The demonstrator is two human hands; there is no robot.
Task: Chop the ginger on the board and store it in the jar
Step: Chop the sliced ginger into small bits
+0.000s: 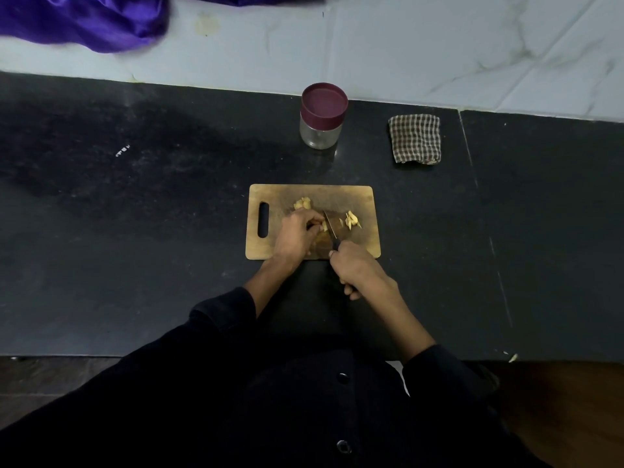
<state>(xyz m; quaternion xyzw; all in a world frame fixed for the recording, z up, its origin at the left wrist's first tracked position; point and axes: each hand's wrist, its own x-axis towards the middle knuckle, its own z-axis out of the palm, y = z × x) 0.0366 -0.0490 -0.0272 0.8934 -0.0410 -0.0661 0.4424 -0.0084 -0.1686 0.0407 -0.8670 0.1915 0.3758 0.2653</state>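
A wooden cutting board [364, 197] with a handle slot lies on the black counter. My left hand [297, 236] pinches a piece of ginger [324, 226] at the board's middle. My right hand [359, 270] grips the dark handle of a knife [330, 226]; its blade lies against the held ginger. A whole ginger lump [303, 203] sits just beyond my left hand. Cut ginger pieces [352, 220] lie to the right of the blade. The glass jar [322, 116] with a maroon lid on it stands behind the board.
A folded checked cloth [416, 138] lies right of the jar. Purple fabric [84, 18] drapes over the white tiled ledge at the far left. The black counter [135, 214] stretches to both sides. A small scrap [513, 358] rests at the counter's front edge.
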